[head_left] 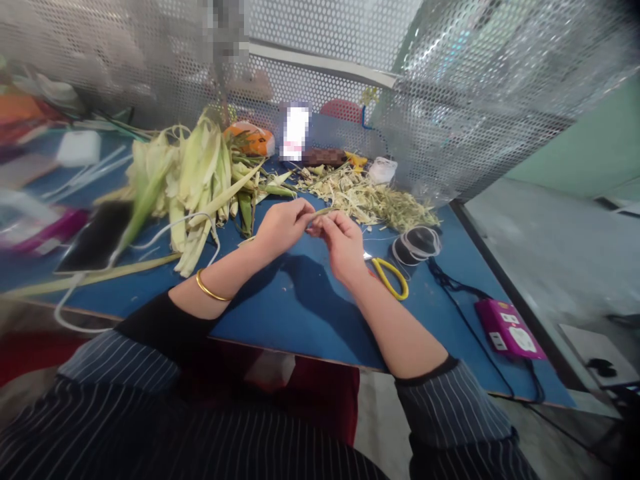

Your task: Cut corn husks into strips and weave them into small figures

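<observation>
My left hand (286, 227) and my right hand (341, 241) meet over the middle of the blue table, fingertips almost touching. Both pinch a thin strip of corn husk (320, 213) that runs between them; its far ends are hidden by my fingers. Beyond my hands spreads a pile of husk scraps (370, 197). To the left lies a heap of long pale green corn husks (195, 167). Yellow-handled scissors (391, 279) rest just right of my right wrist, beside a dark spool wound with pale cord (416, 245).
A blue table (300, 313) carries a black phone (95, 237) with a white cable, an orange packet (253, 138) and a lit screen (295, 132). At the right edge sits a purple power box (509, 328) with black cords. Perforated metal mesh (330, 40) stands behind.
</observation>
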`<state>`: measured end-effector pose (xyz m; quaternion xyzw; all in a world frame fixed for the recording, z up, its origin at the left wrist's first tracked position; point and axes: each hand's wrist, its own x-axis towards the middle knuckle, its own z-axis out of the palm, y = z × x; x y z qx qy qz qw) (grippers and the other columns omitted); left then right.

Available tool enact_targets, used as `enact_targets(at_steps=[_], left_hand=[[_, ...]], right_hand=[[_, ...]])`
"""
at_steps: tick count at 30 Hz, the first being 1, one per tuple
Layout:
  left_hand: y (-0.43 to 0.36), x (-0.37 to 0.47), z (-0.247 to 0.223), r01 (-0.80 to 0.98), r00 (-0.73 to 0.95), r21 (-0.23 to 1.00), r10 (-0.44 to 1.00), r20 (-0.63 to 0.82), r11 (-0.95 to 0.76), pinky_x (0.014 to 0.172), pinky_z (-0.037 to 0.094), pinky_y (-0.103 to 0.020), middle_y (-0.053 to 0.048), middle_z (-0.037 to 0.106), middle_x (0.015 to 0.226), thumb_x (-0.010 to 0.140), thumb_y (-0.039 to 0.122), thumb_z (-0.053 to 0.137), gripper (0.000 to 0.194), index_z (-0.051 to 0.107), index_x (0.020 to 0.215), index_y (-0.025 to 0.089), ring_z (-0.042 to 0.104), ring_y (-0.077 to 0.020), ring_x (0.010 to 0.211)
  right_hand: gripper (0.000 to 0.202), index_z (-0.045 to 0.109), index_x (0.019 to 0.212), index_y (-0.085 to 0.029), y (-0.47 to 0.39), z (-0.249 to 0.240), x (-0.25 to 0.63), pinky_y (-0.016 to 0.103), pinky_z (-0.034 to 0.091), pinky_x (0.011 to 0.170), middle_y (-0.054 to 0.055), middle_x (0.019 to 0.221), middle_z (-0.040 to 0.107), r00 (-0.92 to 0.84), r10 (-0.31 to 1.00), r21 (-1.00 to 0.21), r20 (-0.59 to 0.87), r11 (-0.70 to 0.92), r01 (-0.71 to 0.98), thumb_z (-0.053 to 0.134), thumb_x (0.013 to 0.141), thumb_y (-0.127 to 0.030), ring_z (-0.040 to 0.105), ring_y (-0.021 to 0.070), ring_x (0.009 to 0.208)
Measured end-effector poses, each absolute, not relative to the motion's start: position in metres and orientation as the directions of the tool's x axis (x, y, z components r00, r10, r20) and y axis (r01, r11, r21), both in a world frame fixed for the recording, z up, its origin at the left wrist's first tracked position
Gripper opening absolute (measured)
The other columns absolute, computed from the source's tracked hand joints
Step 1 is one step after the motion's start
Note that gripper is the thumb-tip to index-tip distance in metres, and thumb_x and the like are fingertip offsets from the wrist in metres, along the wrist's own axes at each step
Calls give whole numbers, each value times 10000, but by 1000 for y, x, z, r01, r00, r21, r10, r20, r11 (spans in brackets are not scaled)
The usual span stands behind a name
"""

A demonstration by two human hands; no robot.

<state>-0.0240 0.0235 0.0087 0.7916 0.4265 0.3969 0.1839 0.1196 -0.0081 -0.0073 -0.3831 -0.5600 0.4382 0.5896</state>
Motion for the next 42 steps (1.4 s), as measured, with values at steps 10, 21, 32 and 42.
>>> enact_targets(at_steps=[10, 21, 32, 42], left_hand=[[20, -25, 6, 646, 361, 479, 791, 494, -594, 679, 411, -279, -50, 701, 759, 848, 204, 488, 206, 691, 834, 174, 608, -183, 731], [24, -28, 11, 528, 598, 616, 771, 219, -584, 587, 404, -241, -23, 663, 633, 730, 142, 504, 196, 698, 703, 154, 555, -121, 581], [14, -26, 21, 175, 565, 942, 813, 144, -288, 469, 344, -203, -1, 592, 620, 786, 287, 636, 171, 692, 840, 135, 443, -61, 492], [26, -24, 11, 117, 151, 954, 954, 258, -277, 442, 387, -191, -6, 612, 601, 763, 251, 647, 138, 684, 777, 118, 472, -61, 453]], right_hand=[[185, 447, 766, -221, -23, -5, 119, 303, 402, 718, 35, 780, 542, -239, 768, -609, 594, 624, 491, 376, 937, -211, 497, 157, 738], [171, 539, 738, -203, -7, 16, 147, 307, 420, 783, 48, 867, 623, -323, 785, -586, 529, 613, 530, 453, 885, -188, 559, 163, 823], [160, 618, 671, -169, 25, -7, 171, 244, 384, 565, -19, 606, 592, -210, 977, -993, 45, 68, 101, 659, 698, -322, 480, 88, 536], [173, 571, 715, -201, 4, -4, 146, 317, 439, 706, 13, 689, 588, -239, 885, -778, 399, 464, 423, 527, 863, -279, 542, 148, 672]])
